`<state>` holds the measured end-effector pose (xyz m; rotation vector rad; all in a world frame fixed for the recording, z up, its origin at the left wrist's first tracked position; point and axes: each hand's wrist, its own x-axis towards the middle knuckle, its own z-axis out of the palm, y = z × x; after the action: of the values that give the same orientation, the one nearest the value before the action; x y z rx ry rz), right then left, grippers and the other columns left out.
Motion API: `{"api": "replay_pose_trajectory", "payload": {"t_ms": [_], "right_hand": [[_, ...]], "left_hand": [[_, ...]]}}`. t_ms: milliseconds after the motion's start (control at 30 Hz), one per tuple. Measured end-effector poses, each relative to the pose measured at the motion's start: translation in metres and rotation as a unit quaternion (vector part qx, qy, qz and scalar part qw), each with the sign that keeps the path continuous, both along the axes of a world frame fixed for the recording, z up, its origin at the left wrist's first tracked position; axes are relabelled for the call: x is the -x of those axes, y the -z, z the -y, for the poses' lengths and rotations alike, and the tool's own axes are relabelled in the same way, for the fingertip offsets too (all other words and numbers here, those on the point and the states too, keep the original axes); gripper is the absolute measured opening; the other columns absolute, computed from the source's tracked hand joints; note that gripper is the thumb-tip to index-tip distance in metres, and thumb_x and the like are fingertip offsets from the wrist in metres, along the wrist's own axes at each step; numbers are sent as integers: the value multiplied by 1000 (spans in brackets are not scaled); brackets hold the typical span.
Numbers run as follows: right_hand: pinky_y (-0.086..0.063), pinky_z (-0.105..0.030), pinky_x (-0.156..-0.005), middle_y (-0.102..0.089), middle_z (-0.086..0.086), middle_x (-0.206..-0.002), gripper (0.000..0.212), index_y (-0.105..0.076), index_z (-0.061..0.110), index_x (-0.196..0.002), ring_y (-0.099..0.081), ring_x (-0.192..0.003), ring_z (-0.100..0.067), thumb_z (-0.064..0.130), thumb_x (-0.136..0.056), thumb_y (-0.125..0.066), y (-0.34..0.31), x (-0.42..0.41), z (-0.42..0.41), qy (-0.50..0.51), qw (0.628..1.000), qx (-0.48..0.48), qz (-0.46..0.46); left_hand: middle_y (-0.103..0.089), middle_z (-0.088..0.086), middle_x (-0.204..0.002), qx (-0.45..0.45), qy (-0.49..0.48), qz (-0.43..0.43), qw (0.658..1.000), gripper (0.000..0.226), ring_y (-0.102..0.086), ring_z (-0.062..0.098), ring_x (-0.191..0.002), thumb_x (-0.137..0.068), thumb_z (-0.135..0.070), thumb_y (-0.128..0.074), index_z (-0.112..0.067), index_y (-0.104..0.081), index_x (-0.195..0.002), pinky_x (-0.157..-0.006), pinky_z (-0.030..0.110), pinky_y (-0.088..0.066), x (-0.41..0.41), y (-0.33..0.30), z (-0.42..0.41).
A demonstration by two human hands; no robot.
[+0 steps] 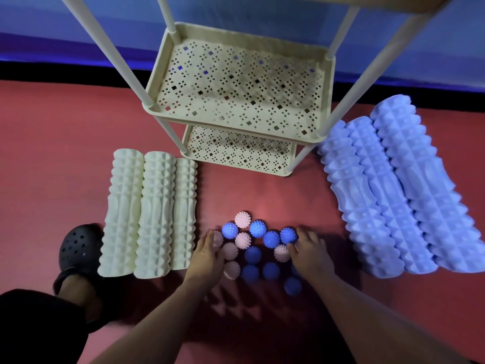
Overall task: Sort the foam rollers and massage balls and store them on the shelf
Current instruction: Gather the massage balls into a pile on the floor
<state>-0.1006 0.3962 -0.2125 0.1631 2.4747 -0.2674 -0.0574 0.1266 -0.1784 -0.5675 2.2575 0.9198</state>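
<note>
Two bare forearms reach forward from the bottom of the view toward a cluster of spiky massage balls on the red floor point(52, 153). At the left edge of the cluster, the left hand point(208, 254) lies flat with its fingers fairly straight against the pink balls point(231, 250). On the right edge, the right hand point(308, 249) has fingers bent over the balls, touching a blue ball point(288, 235) and a pink one point(281, 253); whether it actually grips either I cannot tell. The blue balls point(253, 254) and pink ones lie mixed together, touching one another, between the two hands.

Left of the balls, three cream foam rollers point(154, 214) lie side by side on the floor, touching along their lengths. Just beside their near left end is a foot in a black perforated clog point(76, 249), with a dark trouser leg point(31, 324) below it.

Well to the right of the balls, three light blue foam rollers point(388, 200) lie side by side at a slant, also touching.

Beyond the balls stands a cream shelf point(326, 82) with perforated trays and pale upright poles. Its middle tray and the lower tray point(236, 165) hold nothing. Behind the shelf, a blue wall point(78, 27) meets the floor along a black strip.
</note>
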Motion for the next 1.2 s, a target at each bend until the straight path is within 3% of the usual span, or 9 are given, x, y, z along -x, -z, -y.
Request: {"api": "replay_pose_trajectory", "payload": {"t_ms": [100, 167, 267, 333, 500, 767, 1200], "right_hand": [[-42, -44, -106, -45, -7, -147, 70, -38, 19, -153, -48, -127, -34, 55, -93, -37, -37, -2, 6, 5, 1000, 12, -6], [-39, -42, -110, -40, -5, -150, 61, -34, 23, -154, -45, -132, -31, 46, -99, -46, -62, -2, 11, 3, 1000, 23, -11], [-37, -39, -113, -39, -1, -151, 59, -32, 25, -155, -42, -137, -26, 44, -101, -45, -102, -4, 18, 6, 998, 48, -31], [-33, -36, -114, -37, 1, -154, 58, -31, 25, -155, -40, -139, -24, 43, -102, -44, -135, -8, 23, 7, 997, 65, -39], [-36, -35, -113, -43, 1, -150, 52, -42, 22, -150, -45, -137, -23, 43, -102, -45, -221, -30, 29, 2, 991, 110, -82], [-41, -40, -109, -41, 1, -149, 49, -43, 25, -146, -54, -128, -26, 43, -101, -47, -320, -89, 38, 13, 975, 181, -132], [-38, -37, -112, -36, 2, -154, 54, -38, 23, -151, -46, -137, -21, 45, -103, -44, -390, -121, 12, -3, 963, 188, -193]], "left_hand": [[-18, 13, -165, 3, -1, -5, 1000, 62, -20, 31, -152, -102, -23, -50, -9, -25, -157, -122, 39, -21, -1, -24, -1], [-23, 14, -163, 9, 21, -27, 999, 65, -23, 32, -150, -100, -38, -42, -8, -29, -156, -121, 38, -20, -5, -44, -1], [-28, 17, -161, 30, 78, -66, 994, 76, -25, 31, -150, -93, -50, -27, -3, -34, -152, -120, 26, -13, -12, -81, -1], [-25, 12, -163, 58, 99, -80, 990, 66, -23, 25, -152, -101, -49, -34, -9, -34, -154, -120, 23, -12, -17, -108, 1], [-29, -1, -162, 108, 131, -146, 975, 62, -33, 19, -146, -99, -60, -37, -26, -40, -151, -119, 34, -27, -32, -185, -1], [-51, -4, -143, 135, 154, -247, 947, 60, -51, 17, -130, -97, -64, -38, -26, -50, -142, -107, 32, -39, -87, -297, -25], [-45, -4, -150, 146, 205, -291, 923, 60, -46, 18, -136, -98, -63, -36, -29, -41, -148, -112, 36, -37, -113, -362, -50]]}}
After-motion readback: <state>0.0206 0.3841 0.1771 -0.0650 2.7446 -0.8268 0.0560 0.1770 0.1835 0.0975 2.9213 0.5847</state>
